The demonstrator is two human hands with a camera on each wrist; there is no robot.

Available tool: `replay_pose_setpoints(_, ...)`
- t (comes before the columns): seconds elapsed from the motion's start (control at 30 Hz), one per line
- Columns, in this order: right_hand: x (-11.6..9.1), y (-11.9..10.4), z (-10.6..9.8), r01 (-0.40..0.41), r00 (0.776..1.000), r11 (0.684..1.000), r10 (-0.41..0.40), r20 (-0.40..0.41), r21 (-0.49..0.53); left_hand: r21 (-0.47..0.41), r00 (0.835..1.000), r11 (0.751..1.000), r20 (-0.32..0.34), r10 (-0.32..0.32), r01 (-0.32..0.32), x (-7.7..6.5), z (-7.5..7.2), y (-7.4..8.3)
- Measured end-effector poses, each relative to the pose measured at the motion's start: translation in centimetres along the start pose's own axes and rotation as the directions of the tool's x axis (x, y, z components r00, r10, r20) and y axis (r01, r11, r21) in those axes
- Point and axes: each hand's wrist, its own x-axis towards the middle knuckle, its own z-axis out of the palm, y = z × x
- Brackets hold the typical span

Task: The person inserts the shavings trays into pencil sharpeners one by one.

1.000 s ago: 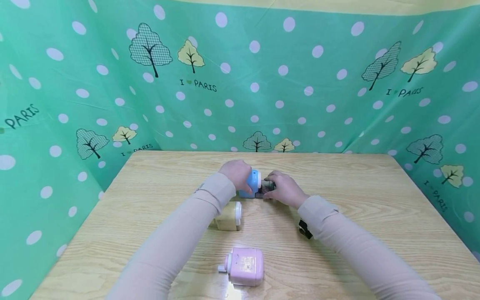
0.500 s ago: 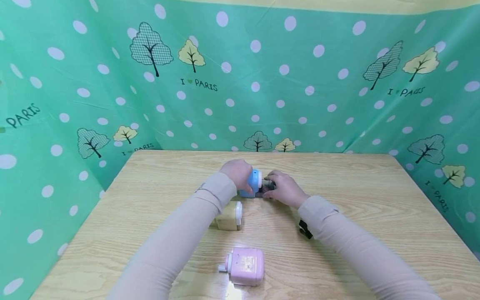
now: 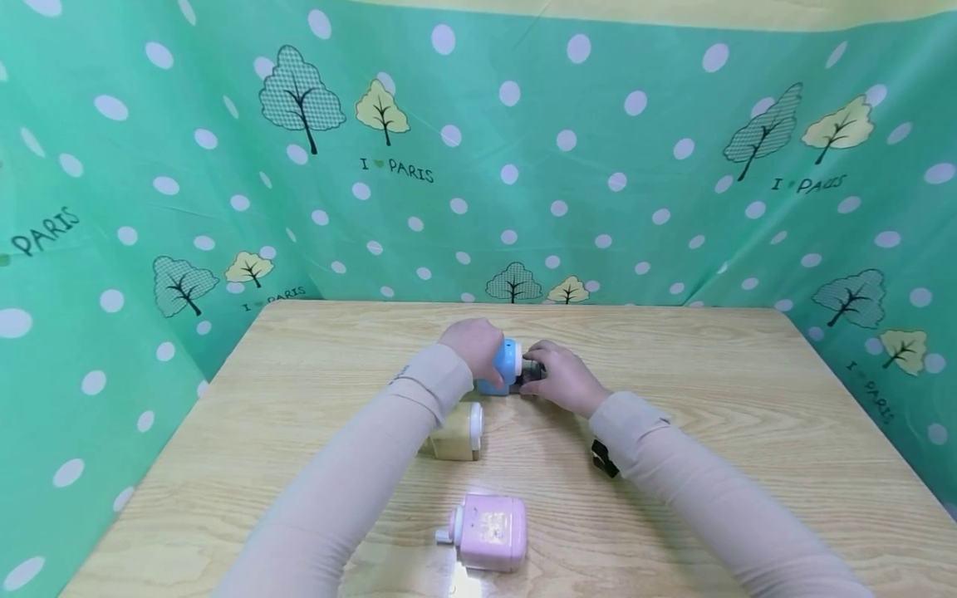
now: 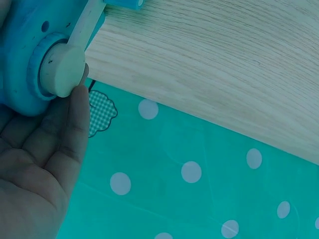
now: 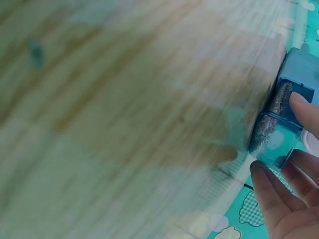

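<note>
A blue crank pencil sharpener [image 3: 508, 359] stands toward the back of the table. My left hand [image 3: 474, 347] grips its body from the left. In the left wrist view, the fingers lie beside the pale round hub [image 4: 62, 69] of the crank. My right hand [image 3: 565, 379] pinches the clear shavings drawer [image 3: 529, 375] at the sharpener's right side, thumb on one side and fingers at the end. The right wrist view shows the drawer [image 5: 273, 134] partly out of the blue body, with dark shavings inside.
A yellow sharpener [image 3: 454, 437] stands nearer, partly behind the left sleeve. Closer still lies a pink crank sharpener [image 3: 492, 531]. A small black object [image 3: 604, 458] shows beside the right sleeve. Dotted green cloth [image 3: 561, 208] hangs behind the wooden table [image 3: 710, 365].
My right hand has shifted slightly left, and less of the drawer shows between it and the blue sharpener. The left hand keeps its grip in the same place.
</note>
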Motion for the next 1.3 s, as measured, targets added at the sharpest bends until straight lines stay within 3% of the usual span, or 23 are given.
replay_pose_setpoints(0.7, -0.5, 1.1, -0.6, -0.098, 0.995, 0.974, 0.092, 0.041, 0.202, -0.011, 1.000, 1.000, 0.011, -0.006, 0.006, 0.1, 0.0, -0.1)
replay_pose_setpoints(1.3, -0.3, 1.8, -0.7, -0.107, 0.993, 0.970, 0.094, 0.071, 0.216, -0.009, 1.000, 1.000, 0.006, -0.005, 0.005, 0.0, 0.0, -0.1)
